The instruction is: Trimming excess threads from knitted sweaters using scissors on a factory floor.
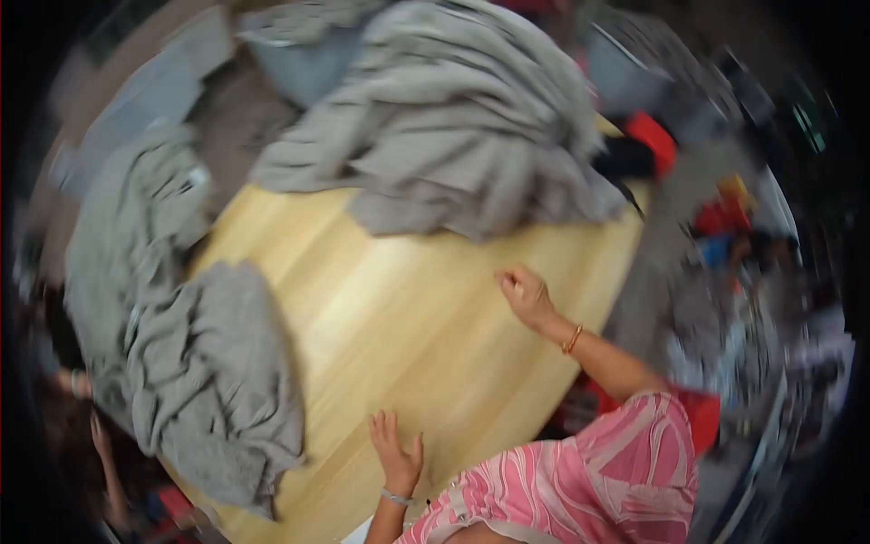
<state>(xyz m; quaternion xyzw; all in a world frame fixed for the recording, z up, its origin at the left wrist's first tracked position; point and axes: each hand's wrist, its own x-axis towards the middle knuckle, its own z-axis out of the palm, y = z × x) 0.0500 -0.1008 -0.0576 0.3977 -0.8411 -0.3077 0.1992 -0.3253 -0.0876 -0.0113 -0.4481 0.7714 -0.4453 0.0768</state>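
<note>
My left hand (396, 456) is low over the near part of the light wooden table (408, 308), its fingers spread with nothing in them. My right hand (526, 297) is farther out and to the right, fingers curled closed; whatever they might hold is hidden. Beyond it, a large heap of grey knitted cloth (462, 118) lies rumpled across the table's far side. Another grey knitted piece (217, 372) lies crumpled on the left, draping over the edge. Both hands are apart from the cloth.
Another person's arm (109, 462) shows at the lower left. A black and red thing (639, 150) sits by the table's far right corner. A red seat (698, 417) stands near my right side. Blurred clutter lies on the right. Pale bluish tubs (308, 63) stand behind the heap.
</note>
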